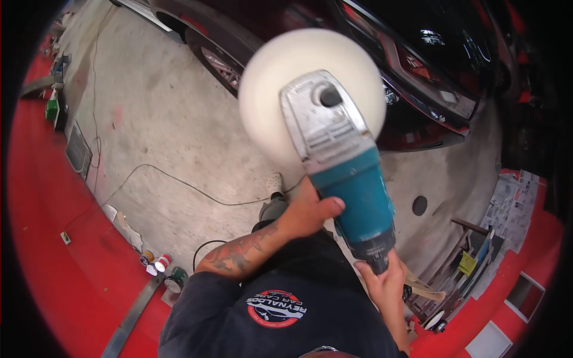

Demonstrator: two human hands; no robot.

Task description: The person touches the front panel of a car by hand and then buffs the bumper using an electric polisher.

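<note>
A teal power polisher with a scuffed silver head spans the middle of the head view, held tilted in front of my body. Its large round white pad looks smooth and blurred, and it covers part of a dark car; whether the pad touches the car I cannot tell. My left hand is closed around the body behind the silver head, thumb on top, other fingers mostly hidden beneath. At the rear end my right hand grips the narrow dark handle.
A thin cord runs across the concrete floor near my foot. Tins and tape rolls sit at lower left. A dark disc lies right, near a rack and newspaper sheets.
</note>
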